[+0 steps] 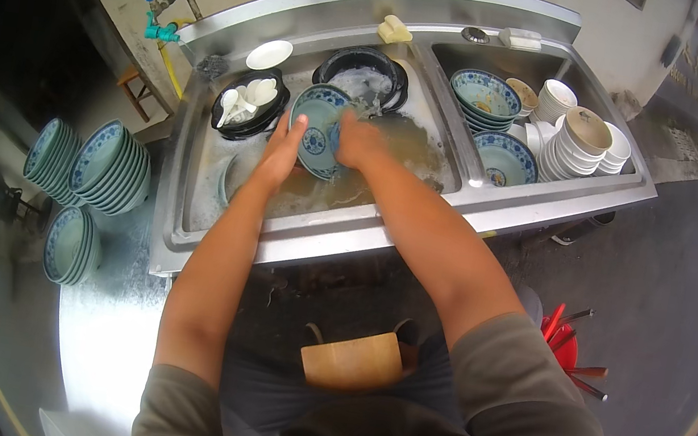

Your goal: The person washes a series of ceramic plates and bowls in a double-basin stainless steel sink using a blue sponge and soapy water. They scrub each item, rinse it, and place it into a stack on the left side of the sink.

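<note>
Above the murky, sudsy water in the left sink basin, my left hand grips a blue-patterned ceramic bowl by its left rim. The bowl is tilted, its inside facing me. My right hand is at the bowl's right side, fingers curled and blurred, with water splashing around it. A blue patch shows by those fingers; whether it is a cloth or the bowl's rim, I cannot tell. Just beyond stands a black pot with foamy water. Left of the bowl, white spoons lie in a black pot.
The right basin holds patterned bowls and stacked white bowls. A yellow sponge sits on the back ledge. Bowl stacks stand on the left table. A teal tap is back left; a red container stands right.
</note>
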{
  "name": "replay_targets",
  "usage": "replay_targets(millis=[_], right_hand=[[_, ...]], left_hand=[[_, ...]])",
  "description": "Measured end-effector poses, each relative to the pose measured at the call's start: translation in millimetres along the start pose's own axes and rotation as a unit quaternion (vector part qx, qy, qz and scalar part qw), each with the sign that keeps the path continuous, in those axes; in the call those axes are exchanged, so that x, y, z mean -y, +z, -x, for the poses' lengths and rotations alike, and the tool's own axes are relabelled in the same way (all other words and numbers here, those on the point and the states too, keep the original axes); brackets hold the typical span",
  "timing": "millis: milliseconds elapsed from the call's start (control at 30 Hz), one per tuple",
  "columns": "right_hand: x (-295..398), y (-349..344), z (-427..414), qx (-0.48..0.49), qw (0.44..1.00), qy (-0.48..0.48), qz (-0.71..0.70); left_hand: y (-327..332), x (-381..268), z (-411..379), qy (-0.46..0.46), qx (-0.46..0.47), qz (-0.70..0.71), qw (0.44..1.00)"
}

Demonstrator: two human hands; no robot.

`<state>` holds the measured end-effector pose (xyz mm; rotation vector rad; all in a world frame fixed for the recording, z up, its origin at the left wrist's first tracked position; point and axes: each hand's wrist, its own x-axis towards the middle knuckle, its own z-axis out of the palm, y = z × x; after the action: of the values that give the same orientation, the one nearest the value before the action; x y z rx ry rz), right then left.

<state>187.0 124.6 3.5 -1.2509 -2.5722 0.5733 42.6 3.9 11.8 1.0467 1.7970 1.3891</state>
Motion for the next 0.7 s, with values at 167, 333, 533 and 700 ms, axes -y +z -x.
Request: replay_targets(millis=[167, 333, 533, 700], right_hand=[[7.9, -4.4, -3.1, -0.088, 0.978, 0.004, -0.187], [5.3, 10.9, -31.7, -0.009, 0.863, -0.022, -0.505], [26.8, -11.2, 4.5, 0.280, 0.749, -0.033, -0.599], [4.2, -16.4, 3.5, 0.184, 0.965, -0.128, -0.133]], left_hand=[[-4.8, -20.8, 19.8, -0.109, 0.074, 0.082, 0.988], [-0.1, -26.5, 16.2, -0.164, 0.129, 0.149, 0.967], [-2.6, -13.6, 14.8, -0.146, 0.105, 0.146, 0.973], [0.5, 1.1, 3.3, 0.081, -0.044, -0.095, 0.991]])
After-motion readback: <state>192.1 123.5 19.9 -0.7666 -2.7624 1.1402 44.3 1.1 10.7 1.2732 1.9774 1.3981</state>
